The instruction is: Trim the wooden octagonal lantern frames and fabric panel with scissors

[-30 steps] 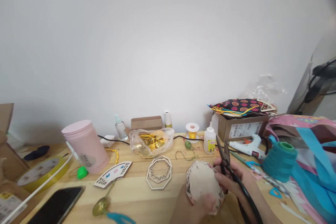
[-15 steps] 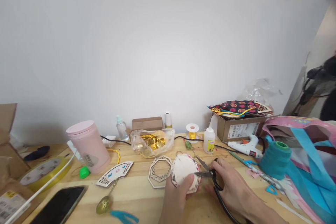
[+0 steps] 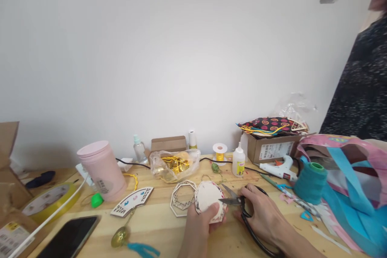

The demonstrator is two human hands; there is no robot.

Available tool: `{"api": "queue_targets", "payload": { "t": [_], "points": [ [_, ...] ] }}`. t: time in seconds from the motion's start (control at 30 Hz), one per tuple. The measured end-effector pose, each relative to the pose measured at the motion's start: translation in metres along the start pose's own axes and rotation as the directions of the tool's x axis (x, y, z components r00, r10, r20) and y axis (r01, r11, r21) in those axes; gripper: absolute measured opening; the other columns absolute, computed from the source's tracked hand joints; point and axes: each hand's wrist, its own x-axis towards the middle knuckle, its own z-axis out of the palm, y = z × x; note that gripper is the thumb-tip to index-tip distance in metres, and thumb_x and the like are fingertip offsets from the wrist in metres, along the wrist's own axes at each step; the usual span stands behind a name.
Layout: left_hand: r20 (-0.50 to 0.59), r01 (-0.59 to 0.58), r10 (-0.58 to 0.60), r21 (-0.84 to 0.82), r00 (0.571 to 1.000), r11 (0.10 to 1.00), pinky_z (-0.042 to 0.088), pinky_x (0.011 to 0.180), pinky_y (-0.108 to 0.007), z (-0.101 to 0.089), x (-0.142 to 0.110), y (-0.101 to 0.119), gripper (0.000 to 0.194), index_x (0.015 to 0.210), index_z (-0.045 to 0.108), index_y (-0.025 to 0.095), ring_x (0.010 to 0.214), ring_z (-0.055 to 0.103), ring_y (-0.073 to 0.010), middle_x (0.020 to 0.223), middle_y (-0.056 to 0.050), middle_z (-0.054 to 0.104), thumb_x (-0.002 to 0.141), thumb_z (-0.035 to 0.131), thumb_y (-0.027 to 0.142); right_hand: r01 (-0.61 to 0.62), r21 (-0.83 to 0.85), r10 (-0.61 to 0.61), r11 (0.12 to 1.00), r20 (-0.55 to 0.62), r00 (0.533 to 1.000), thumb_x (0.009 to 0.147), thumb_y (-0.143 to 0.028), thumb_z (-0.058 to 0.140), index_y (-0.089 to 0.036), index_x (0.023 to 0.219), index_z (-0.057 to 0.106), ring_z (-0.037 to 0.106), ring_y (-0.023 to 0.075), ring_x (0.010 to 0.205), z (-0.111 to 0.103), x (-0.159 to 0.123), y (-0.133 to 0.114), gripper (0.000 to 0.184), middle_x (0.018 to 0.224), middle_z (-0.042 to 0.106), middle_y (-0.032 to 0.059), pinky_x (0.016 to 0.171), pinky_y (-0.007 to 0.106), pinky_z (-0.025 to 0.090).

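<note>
My left hand point(image 3: 199, 225) grips a pale octagonal piece with a patterned edge point(image 3: 208, 198), held just above the wooden table point(image 3: 163, 229). My right hand point(image 3: 261, 217) is closed on black-handled scissors point(image 3: 234, 200). The blades are open and point left at the octagon's right edge. An octagonal wooden lattice frame point(image 3: 182, 198) lies on the table just left of the held piece.
A pink tumbler point(image 3: 101, 170), a fan-shaped wooden cutout point(image 3: 132, 201), a phone point(image 3: 69, 237) and yellow tape roll point(image 3: 50, 201) lie left. A glue bottle point(image 3: 238, 163), glue gun point(image 3: 279, 170), teal spool point(image 3: 311, 183) and cardboard box point(image 3: 273, 147) sit right. A person in dark clothing point(image 3: 363, 84) stands at right.
Both hands moved away from me and left with the octagon. The scissors swung from upright to lying level, blades at the octagon's edge. A person came into view at right.
</note>
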Motion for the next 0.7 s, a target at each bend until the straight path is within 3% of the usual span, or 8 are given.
{"api": "queue_targets", "payload": {
  "t": [0.33,0.5,0.7],
  "points": [
    [-0.005,0.020,-0.020,-0.055,1.000,0.998,0.053,0.055,-0.030,-0.001,-0.005,0.000,0.026,0.082,0.050,0.013,0.064,0.066,-0.0222,0.067,-0.007,0.069,0.061,0.061,0.003,-0.003,-0.030,0.003,1.000,-0.020,1.000,0.065,-0.031,0.055,-0.023,0.074,0.051,0.052,0.0180,0.075,-0.001,-0.001,-0.004,0.013,0.082,0.051,0.0009,0.062,0.027,0.037],
    [0.005,0.082,-0.082,-0.080,0.997,0.993,0.049,0.045,-0.025,-0.003,-0.006,-0.009,0.022,0.077,0.053,0.011,0.057,0.065,-0.0214,0.059,-0.007,0.068,0.058,0.063,0.007,-0.127,-0.052,0.123,0.990,-0.080,0.989,0.071,-0.037,0.051,-0.022,0.080,0.054,0.054,0.0208,0.076,0.001,0.007,0.003,0.018,0.082,0.054,0.0037,0.062,0.029,0.038],
    [-0.056,-0.043,0.033,-0.180,0.998,0.983,0.051,0.051,-0.027,-0.009,0.003,-0.010,0.032,0.087,0.055,0.011,0.062,0.065,-0.0200,0.068,-0.007,0.069,0.058,0.065,0.006,-0.033,0.000,0.033,0.999,-0.069,0.997,0.069,-0.037,0.054,-0.024,0.081,0.054,0.054,0.0189,0.076,0.003,0.004,0.001,0.018,0.083,0.055,0.0016,0.064,0.027,0.038]
  ]
}}
